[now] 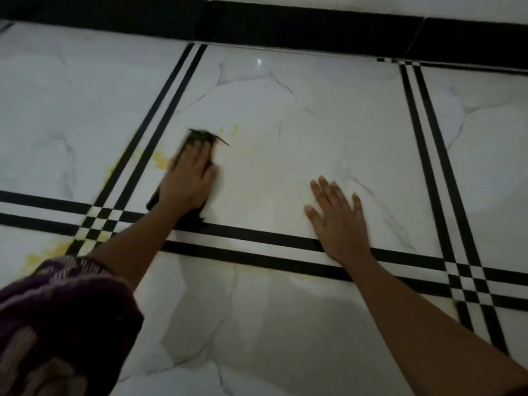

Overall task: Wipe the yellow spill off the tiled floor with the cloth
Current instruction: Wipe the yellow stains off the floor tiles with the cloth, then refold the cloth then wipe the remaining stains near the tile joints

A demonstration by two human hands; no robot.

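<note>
Just right of the checkered crossing (98,224), presses the cloth (200,137) under a flat left hand (188,178); braces the right hand (338,215), splayed and empty, on tiled floor (285,110) farther right. Seems midway, with yellow spill (160,160) around that crossing unwiped.

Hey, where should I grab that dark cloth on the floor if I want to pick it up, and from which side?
Probably the loose far end of the cloth, pinched from above, from the side nearer the right hand. It lies flat under the pressing left hand, so only its ends stick out, and that end is free.
</note>
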